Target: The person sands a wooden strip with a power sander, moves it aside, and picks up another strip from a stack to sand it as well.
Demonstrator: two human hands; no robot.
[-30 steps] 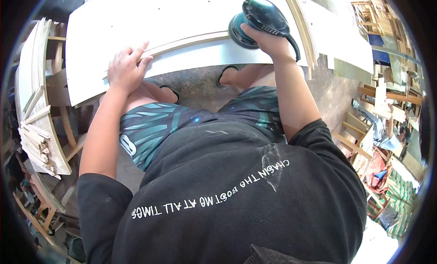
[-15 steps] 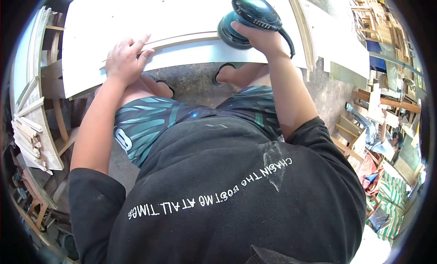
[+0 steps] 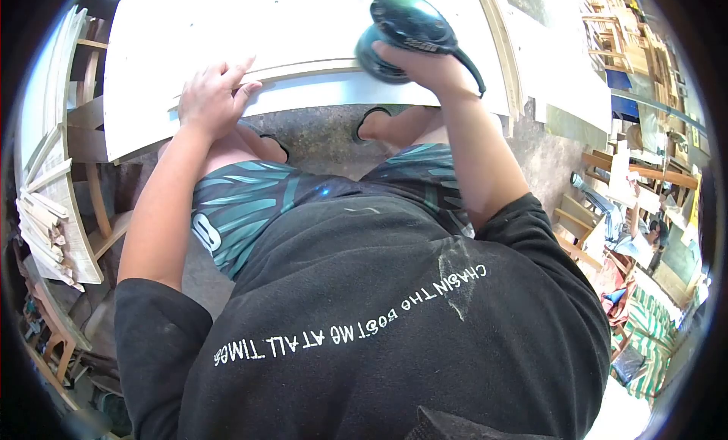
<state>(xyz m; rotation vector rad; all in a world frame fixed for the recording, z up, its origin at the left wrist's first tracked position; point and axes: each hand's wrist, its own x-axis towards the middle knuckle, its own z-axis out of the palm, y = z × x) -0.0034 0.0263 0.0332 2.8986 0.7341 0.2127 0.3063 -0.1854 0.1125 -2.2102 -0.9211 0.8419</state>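
Note:
A long thin wooden strip point(image 3: 303, 69) lies along the near part of a white board point(image 3: 227, 19). My left hand point(image 3: 210, 99) bears down on the strip's left end, thumb on the near side and fingers on the far side, the index finger stretched out. An orbital sander point(image 3: 409, 21), dark green and glossy with a round base, is in my right hand point(image 3: 436, 70). My fingers wrap its body, partly hidden beneath it. The sander's base is at the strip's right part; a black cord trails from its rear.
Raised wooden edging point(image 3: 497, 45) runs along the board's right side. Thin wood offcuts point(image 3: 42, 227) lie on a panel at the left. Wooden frames point(image 3: 607, 30) stack at the far right. Another person point(image 3: 635, 239) is at the right, near a green striped cloth point(image 3: 652, 319).
The sander and my right hand have shifted slightly left along the strip, and the sander's base is blurred. My left hand stays nearly in place on the strip.

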